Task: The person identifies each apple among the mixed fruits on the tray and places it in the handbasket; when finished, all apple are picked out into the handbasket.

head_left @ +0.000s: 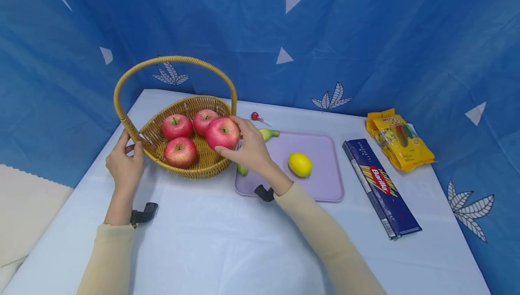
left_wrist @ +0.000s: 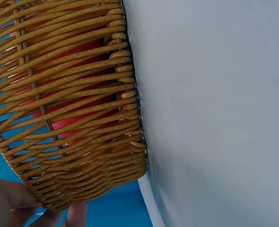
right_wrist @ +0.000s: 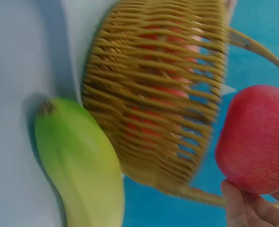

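Note:
A wicker basket (head_left: 207,172) with a tall arched handle stands at the left of the table, with three red apples (head_left: 177,126) inside. My left hand (head_left: 127,164) grips its left rim beside the foot of the handle; in the left wrist view the fingertips (left_wrist: 76,213) bend at the woven edge. Over the basket's right side, my right hand (head_left: 253,146) holds another red apple (head_left: 223,133) between thumb and fingers. In the right wrist view, this apple (right_wrist: 255,139) is level with the rim, apart from the wicker.
Right of the basket lies a purple tray (head_left: 325,189) with a lemon (head_left: 300,164) and a banana (head_left: 269,133), partly hidden by my right hand. A red lollipop (head_left: 255,116) lies behind. Farther right are a blue spaghetti box (head_left: 382,189) and a yellow bag (head_left: 400,139).

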A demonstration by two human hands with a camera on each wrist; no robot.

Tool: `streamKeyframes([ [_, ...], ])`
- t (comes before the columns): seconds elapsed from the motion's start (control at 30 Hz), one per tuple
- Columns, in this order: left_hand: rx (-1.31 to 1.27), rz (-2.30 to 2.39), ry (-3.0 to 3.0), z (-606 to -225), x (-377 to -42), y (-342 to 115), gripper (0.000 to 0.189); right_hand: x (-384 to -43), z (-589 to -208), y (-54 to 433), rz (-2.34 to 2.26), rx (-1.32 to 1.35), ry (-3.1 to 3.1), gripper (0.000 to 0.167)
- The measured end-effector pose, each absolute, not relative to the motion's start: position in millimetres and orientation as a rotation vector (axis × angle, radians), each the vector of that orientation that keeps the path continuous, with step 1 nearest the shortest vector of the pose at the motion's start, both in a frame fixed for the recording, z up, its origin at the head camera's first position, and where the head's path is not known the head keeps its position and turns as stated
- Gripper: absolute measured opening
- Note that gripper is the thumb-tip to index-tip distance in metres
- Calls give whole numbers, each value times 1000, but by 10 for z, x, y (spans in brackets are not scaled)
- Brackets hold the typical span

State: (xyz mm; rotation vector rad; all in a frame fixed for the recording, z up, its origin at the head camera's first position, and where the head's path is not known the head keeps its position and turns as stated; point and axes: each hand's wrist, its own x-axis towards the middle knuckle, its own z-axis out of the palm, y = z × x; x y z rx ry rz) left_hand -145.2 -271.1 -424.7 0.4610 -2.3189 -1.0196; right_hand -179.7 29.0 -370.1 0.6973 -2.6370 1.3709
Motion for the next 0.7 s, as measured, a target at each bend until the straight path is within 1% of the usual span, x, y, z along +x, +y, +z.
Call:
streamKeyframes([
  [0.2,465,-1012,-2325,-4246,-1451,-2714,37,-1860,-3859,34,1086,713,-2741,77],
  [0.43,471,-1023,-2328,-4238,-1449,-2710,38,-1948,-4040,-150,665,708,-2757,75],
  [0.7,468,-1020,-2322,-4237,-1446,-2711,38,-1985,-4075,-240,491,639,-2789,74],
])
